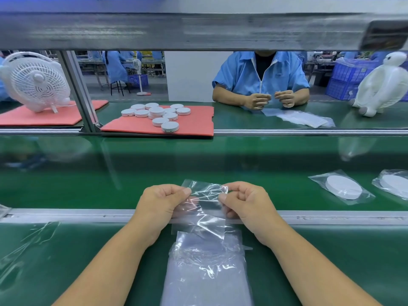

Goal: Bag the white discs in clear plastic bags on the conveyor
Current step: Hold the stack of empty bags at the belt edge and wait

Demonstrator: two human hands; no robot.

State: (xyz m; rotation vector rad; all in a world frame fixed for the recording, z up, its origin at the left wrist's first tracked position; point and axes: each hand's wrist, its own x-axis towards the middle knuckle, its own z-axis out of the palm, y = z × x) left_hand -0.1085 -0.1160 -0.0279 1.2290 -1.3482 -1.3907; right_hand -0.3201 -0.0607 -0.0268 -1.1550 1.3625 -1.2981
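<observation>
My left hand (164, 200) and my right hand (242, 200) both pinch the top edge of one clear plastic bag (204, 208), held up over the near metal rail (66, 215). The bag holds nothing. Below it lies a stack of clear bags (207, 272) on the near green surface. Two bagged white discs (343, 187) (395, 185) lie on the green conveyor belt (132, 173) at the right. Several loose white discs (156, 114) sit on a red mat (194, 124) across the belt.
A person in a blue shirt (262, 78) sits opposite, with clear bags (302, 119) in front of them. White fans stand at far left (36, 80) and far right (384, 85). A metal beam (198, 25) spans overhead. Loose plastic film (24, 246) lies at near left.
</observation>
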